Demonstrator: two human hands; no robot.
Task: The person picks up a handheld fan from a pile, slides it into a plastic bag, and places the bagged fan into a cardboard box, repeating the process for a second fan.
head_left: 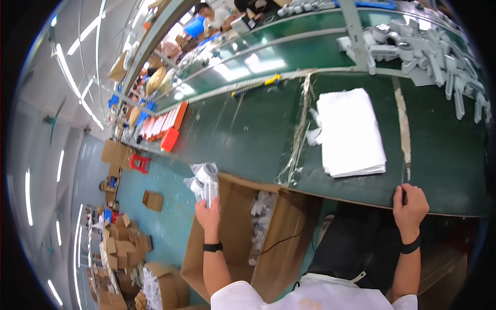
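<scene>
My left hand [208,214] is closed round the lower end of a clear plastic bag with a white and grey handled part [206,181] in it. It holds this bag beyond the bench's front edge, above an open cardboard box [235,227]. My right hand [412,206] is at the bench's front edge with its fingers curled in a pinch; what they hold, if anything, is hidden. Beyond it lies a stack of white sheets or flat bags [351,134] on the green bench top [237,134].
Grey handled parts [434,57] are heaped at the far right. A yellow and black cutter knife [257,85] lies near the rear rail. Orange trays [168,124] stand at the bench's left end. Bagged parts [263,212] are inside the box; a red stool [139,163] stands on the floor.
</scene>
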